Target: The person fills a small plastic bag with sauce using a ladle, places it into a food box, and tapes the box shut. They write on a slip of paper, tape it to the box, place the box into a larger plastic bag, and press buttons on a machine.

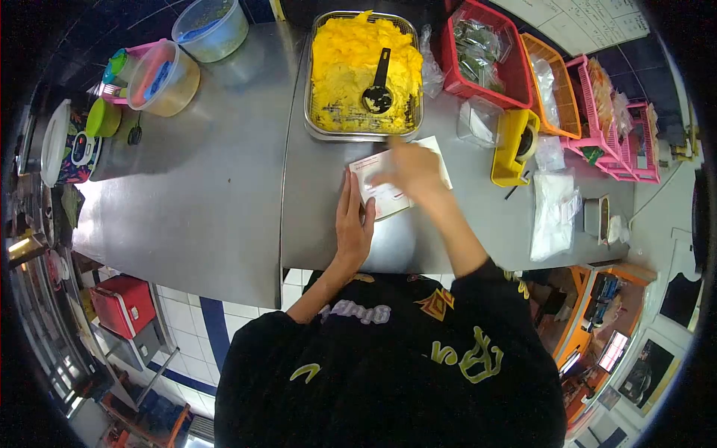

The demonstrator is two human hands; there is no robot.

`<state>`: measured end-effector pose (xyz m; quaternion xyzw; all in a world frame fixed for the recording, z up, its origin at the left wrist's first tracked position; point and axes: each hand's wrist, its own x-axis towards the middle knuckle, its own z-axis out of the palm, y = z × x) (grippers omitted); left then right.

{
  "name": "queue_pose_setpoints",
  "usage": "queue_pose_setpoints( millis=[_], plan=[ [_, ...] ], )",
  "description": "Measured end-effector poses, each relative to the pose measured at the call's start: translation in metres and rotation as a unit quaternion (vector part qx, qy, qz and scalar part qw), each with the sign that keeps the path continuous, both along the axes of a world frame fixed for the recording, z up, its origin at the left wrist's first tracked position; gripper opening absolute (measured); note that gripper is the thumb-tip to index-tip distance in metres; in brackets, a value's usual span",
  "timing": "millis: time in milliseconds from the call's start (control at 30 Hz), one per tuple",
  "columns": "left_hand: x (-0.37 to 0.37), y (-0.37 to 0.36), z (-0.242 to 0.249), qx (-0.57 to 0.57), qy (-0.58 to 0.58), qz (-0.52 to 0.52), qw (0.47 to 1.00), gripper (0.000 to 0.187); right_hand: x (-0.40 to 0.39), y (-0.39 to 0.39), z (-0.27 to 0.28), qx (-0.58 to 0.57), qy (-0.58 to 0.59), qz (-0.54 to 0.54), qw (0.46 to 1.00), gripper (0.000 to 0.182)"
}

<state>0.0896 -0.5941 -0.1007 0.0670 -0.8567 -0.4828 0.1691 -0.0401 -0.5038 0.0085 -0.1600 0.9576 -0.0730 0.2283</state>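
A white, red-printed card piece, like a flat carton, lies on the steel counter in front of me. My left hand rests along its left edge with the fingers stretched out and the thumb apart on its face. Over its right half is my right hand, a little blurred, one digit reaching left across the print and the others hidden or smeared. Another white sheet shows behind the right hand. Just beyond stands a metal tray of yellow mash, with a black scoop lying on the mash.
Right of the tray are a red basket, an orange basket, a yellow tape dispenser and white plastic bags. On the left, plastic tubs and a lidded pot stand on the steel counter.
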Motion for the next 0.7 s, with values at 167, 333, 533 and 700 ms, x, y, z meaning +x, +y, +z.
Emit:
queue_pose_setpoints(
  millis=[167, 333, 533, 700],
  plan=[
    [0.001, 0.02, 0.005, 0.176, 0.008, 0.061, 0.982, 0.062, 0.018, 0.207, -0.008, -0.211, 0.311, -0.377, 0.846, 0.018],
    [0.006, 0.02, 0.004, -0.005, -0.057, 0.043, 0.997, 0.046, 0.064, 0.452, -0.127, -0.016, 0.432, -0.287, 0.855, 0.022],
    [0.002, 0.042, 0.032, 0.111, -0.278, 0.154, 0.942, 0.043, 0.056, 0.475, -0.111, -0.111, 0.248, -0.351, 0.896, 0.01],
    [0.011, 0.062, 0.011, 0.019, -0.161, 0.234, 0.959, 0.047, 0.027, 0.501, -0.126, -0.092, 0.242, -0.203, 0.944, 0.011]
  ],
)
